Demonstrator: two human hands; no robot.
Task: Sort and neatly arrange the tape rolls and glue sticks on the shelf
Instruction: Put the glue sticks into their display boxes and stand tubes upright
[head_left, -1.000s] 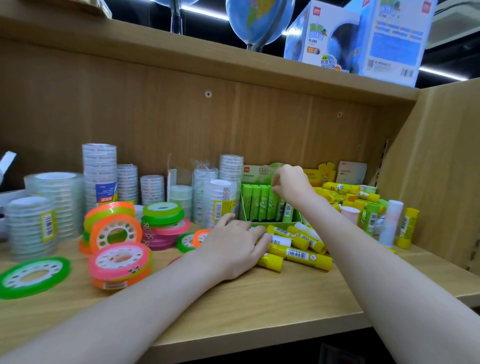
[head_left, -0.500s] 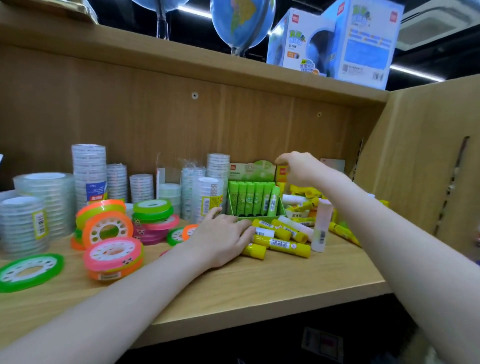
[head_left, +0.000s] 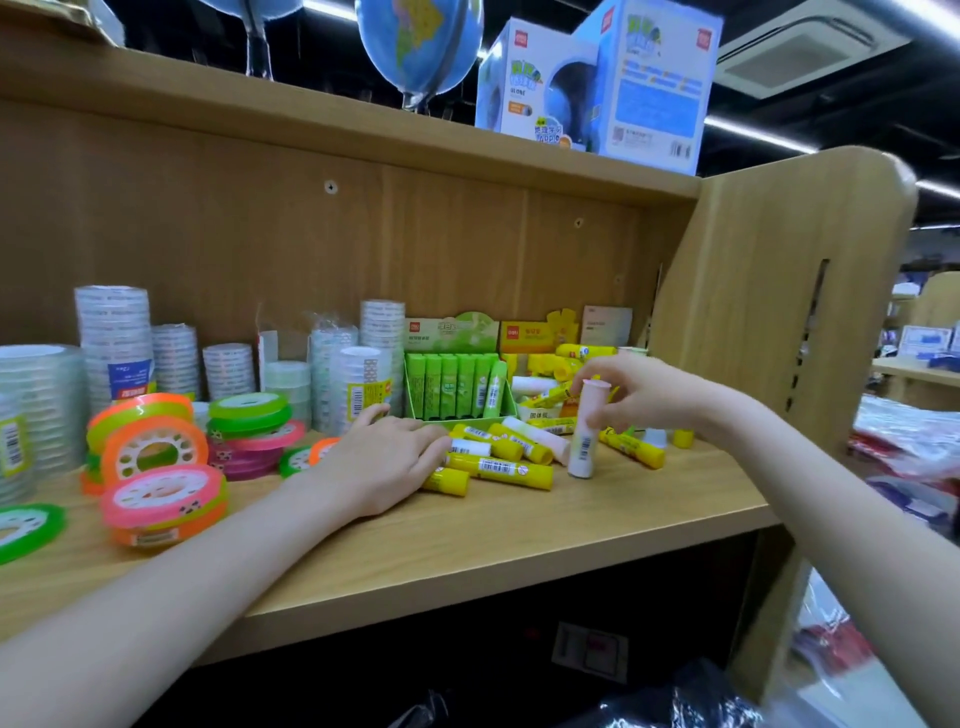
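Observation:
My right hand (head_left: 641, 387) pinches the top of a tall white glue stick (head_left: 584, 441) that stands upright on the wooden shelf (head_left: 467, 551). My left hand (head_left: 376, 460) rests flat on the shelf, fingers straight and touching loose yellow glue sticks (head_left: 498, 465) lying in a heap. Behind them a green display box (head_left: 452, 387) holds a row of upright green glue sticks. More yellow sticks (head_left: 631, 447) lie scattered to the right. Neon tape rolls (head_left: 156, 452) and stacks of clear tape rolls (head_left: 111, 348) fill the left half.
The shelf's side panel (head_left: 769, 291) closes off the right end. Yellow and green cartons (head_left: 535, 332) lean against the back wall. An upper shelf carries a globe (head_left: 415, 41) and boxed globes (head_left: 597, 83). Bare wood runs along the front edge.
My right hand came down from the cartons at the back and now pinches the white glue stick standing near the front. My left hand has stayed put.

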